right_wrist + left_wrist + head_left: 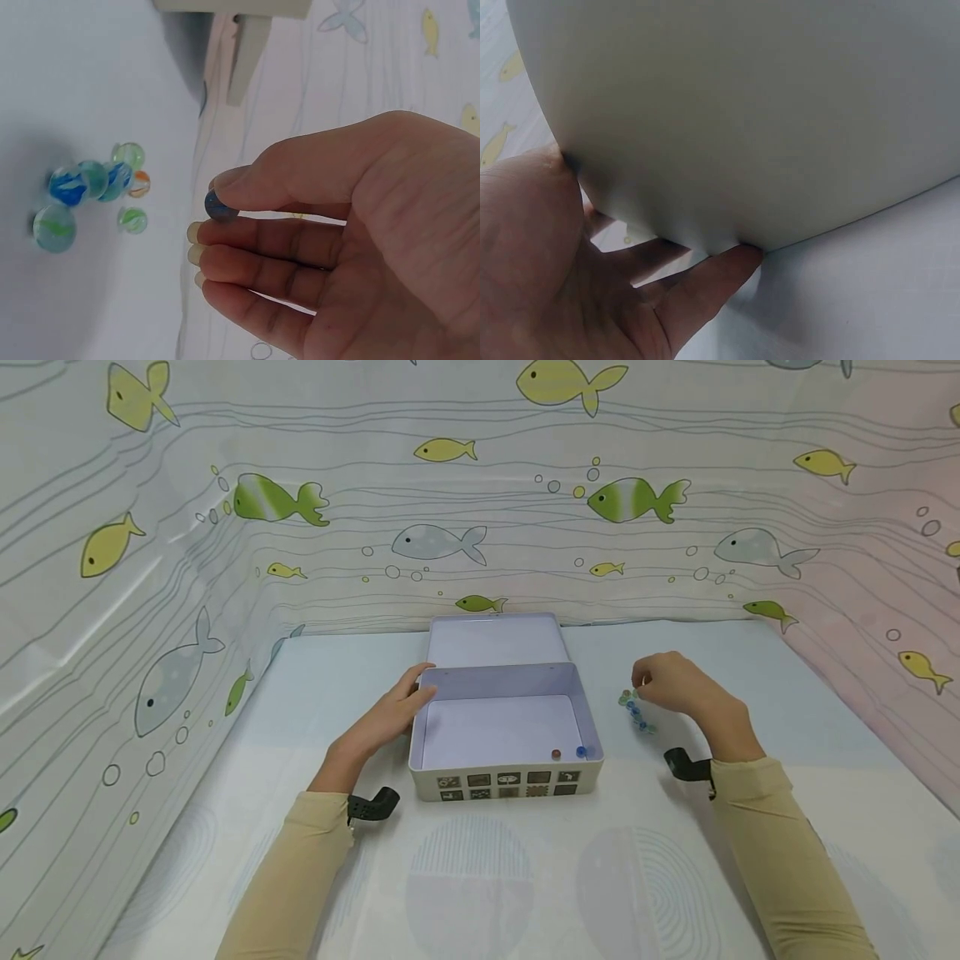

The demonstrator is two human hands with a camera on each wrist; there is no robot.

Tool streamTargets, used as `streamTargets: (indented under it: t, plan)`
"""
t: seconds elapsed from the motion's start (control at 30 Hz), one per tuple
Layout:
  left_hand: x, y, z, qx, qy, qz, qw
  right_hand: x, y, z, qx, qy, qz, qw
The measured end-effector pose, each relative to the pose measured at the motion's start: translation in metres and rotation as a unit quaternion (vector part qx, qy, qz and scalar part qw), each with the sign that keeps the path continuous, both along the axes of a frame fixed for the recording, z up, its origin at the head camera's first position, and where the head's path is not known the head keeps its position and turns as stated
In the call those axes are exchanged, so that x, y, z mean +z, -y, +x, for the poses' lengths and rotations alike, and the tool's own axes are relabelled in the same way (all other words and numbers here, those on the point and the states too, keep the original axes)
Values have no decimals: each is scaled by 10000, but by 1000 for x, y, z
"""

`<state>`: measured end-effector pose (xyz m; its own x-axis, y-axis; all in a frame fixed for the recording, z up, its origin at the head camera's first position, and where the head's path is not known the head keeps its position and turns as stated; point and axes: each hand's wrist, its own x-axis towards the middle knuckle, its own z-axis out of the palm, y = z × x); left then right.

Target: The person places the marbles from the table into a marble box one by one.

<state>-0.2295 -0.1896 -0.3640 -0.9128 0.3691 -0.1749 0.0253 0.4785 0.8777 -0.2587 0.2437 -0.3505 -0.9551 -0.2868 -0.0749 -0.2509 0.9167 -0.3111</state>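
Observation:
A shallow rectangular tin box [431,783] with a pale lilac inside stands on the table with its hinged lid [495,641] tipped back. My left hand [390,714] grips the box's left side, thumb over the rim; the left wrist view has its fingers [712,289] against the outer wall near the bottom edge. Beyond the box's right side, my right hand [675,685] pinches a dark blue marble [220,205] between thumb and fingers, above the table. Several glass marbles [636,714] lie clustered below it. Inside the box, a brown marble [556,754] and a blue marble [581,752] sit near the front right corner.
A pale cloth with circle patterns covers the table [465,877]. Behind it and on both sides hang fish-print sheets [480,493]. Each wrist carries a black camera, the left camera [375,804] near the box's front left corner.

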Motion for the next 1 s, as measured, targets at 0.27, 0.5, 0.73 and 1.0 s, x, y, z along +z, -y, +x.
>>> streamTargets:
  t: [0.27,0.5,0.73,1.0]
  plan:
    - [-17,4,-12,38,-29,-14,10000,6,12,4,58,-224,-34,9997]
    - [-32,8,-20,65,-212,-27,9997,14,27,11,307,-420,-98,9986]
    - [-30,8,-18,104,-274,-83,9995,21,43,18,592,-710,-217,9955]
    - [-31,7,-19,97,-261,-77,9996,24,57,25,925,-1119,-384,9887]
